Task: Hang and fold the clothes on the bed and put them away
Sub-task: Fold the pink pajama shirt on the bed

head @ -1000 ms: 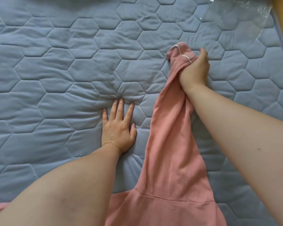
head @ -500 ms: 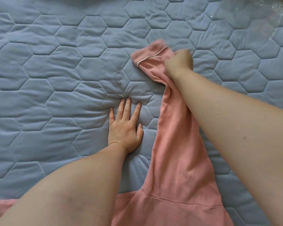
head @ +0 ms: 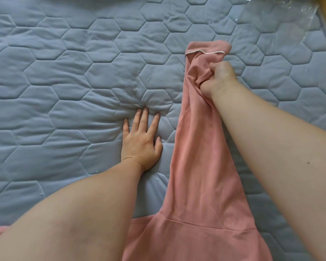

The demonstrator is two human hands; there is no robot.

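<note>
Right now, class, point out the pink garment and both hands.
pink garment [head: 198, 147]: head view, middle of the stretched fabric.
right hand [head: 220, 80]: head view, back of the fist.
left hand [head: 140, 146]: head view, back of the hand.

A second ago the right hand [head: 217, 80] gripped the long pink fabric sleeve [head: 199, 147] just under its end, which stood bunched up well beyond the flat-pressed left hand [head: 140, 146] and to its right. Half a second ago that end had swung leftward, almost straight beyond the left hand's fingertips, and had begun to open out. Now it is back out to the right of the left hand. The sleeve's open end [head: 209, 46] lies spread wide on the blue-grey hexagon-quilted bedcover [head: 64, 91], past the fist. The thin white cord [head: 205, 52], earlier a small loop, now runs nearly straight across it.
</note>
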